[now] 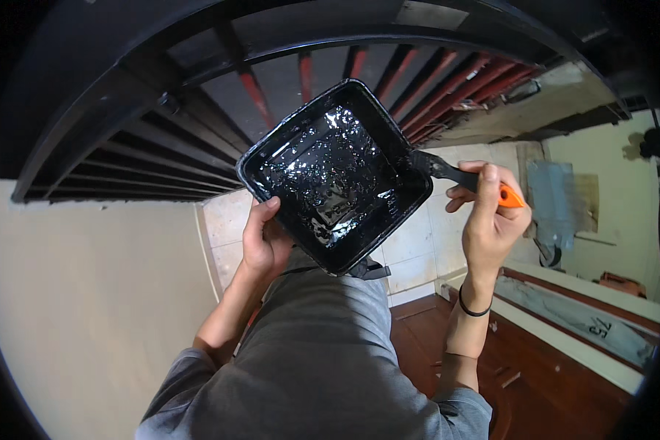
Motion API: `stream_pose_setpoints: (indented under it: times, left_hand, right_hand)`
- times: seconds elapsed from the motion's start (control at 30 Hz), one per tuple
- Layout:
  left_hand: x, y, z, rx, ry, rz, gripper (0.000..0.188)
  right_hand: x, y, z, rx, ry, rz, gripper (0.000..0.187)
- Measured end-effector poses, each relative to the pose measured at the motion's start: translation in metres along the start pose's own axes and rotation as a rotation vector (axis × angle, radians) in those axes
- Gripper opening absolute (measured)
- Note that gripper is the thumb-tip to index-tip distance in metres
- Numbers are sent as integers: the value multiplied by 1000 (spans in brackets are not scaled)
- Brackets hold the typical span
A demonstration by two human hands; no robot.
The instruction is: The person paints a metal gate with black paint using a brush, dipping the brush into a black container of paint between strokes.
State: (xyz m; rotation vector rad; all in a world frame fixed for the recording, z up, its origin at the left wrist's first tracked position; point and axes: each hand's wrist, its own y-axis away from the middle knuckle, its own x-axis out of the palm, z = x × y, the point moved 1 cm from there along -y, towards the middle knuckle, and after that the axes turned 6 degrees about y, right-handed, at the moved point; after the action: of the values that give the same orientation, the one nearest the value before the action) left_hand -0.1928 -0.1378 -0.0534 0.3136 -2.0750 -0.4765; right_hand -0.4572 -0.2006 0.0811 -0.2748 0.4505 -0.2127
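Observation:
A black square paint tray (271,220) with glossy black paint (334,172) across its bottom is held up in front of my body. My left hand (265,238) grips its near-left side, the thumb on the rim and the other fingers underneath. In my right hand (491,209) is a paintbrush (458,174) with a black handle and an orange end. The brush head, coated black, lies against the tray's right rim. Behind the tray stands a metal railing (306,77), with some bars black and others still red.
A beige wall (88,293) rises on the left. Pale floor tiles (411,260) lie below. To the right are a brown wooden door (433,334), a framed glass panel (579,315) and a light-blue sheet (550,202) on the floor. The railing's black top rail (330,44) curves across the far side.

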Motion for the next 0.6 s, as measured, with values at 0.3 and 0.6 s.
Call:
stream_pose_setpoints:
  times: [0.3,0.6]
  left_hand:
    - [24,-25,9,0,-34,104,58]
    - [31,-53,6,-236,106,140,59]
  right_hand:
    - [8,-12,-18,-91,455,88,15]
    - [-1,5,-30,33,219,-128,22]
